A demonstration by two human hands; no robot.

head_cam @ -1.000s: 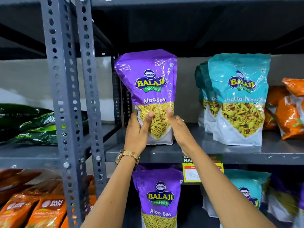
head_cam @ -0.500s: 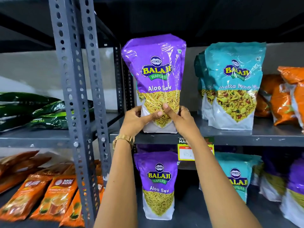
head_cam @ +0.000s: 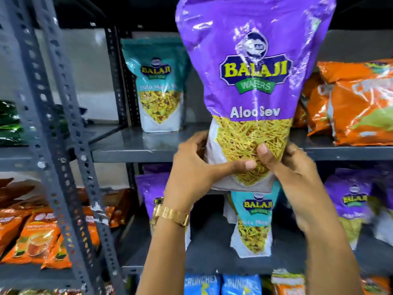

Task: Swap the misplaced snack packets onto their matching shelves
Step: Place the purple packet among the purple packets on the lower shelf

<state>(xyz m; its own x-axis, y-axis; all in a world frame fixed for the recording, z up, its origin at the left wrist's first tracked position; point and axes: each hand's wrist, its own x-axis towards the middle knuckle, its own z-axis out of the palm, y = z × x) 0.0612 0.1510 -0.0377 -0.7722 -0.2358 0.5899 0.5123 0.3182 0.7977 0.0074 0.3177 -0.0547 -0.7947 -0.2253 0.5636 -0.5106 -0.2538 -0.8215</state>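
Observation:
A big purple Aloo Sev packet [head_cam: 253, 81] fills the upper middle of the view, held upright in front of the shelves, clear of the upper shelf [head_cam: 136, 145]. My left hand [head_cam: 197, 167] grips its lower left corner and my right hand [head_cam: 295, 175] grips its lower right corner, thumbs pressed on the front. A teal Khatta Mitha packet [head_cam: 158, 86] stands on the upper shelf at the left. On the lower shelf [head_cam: 212, 254] a teal packet [head_cam: 253, 222] stands among purple Aloo Sev packets [head_cam: 350, 201], with another purple packet [head_cam: 148, 188] partly hidden behind my left wrist.
Grey perforated rack posts [head_cam: 61, 145] stand at the left. Orange packets [head_cam: 357, 103] lie on the upper shelf at the right. Orange tea packets [head_cam: 34, 237] and green packets [head_cam: 10, 122] fill the neighbouring rack. Blue packets [head_cam: 221, 284] sit on the bottom shelf.
Both hands have pulled the purple Aloo Sev packet off the upper shelf toward me and to the right. A teal packet that stood behind it now shows.

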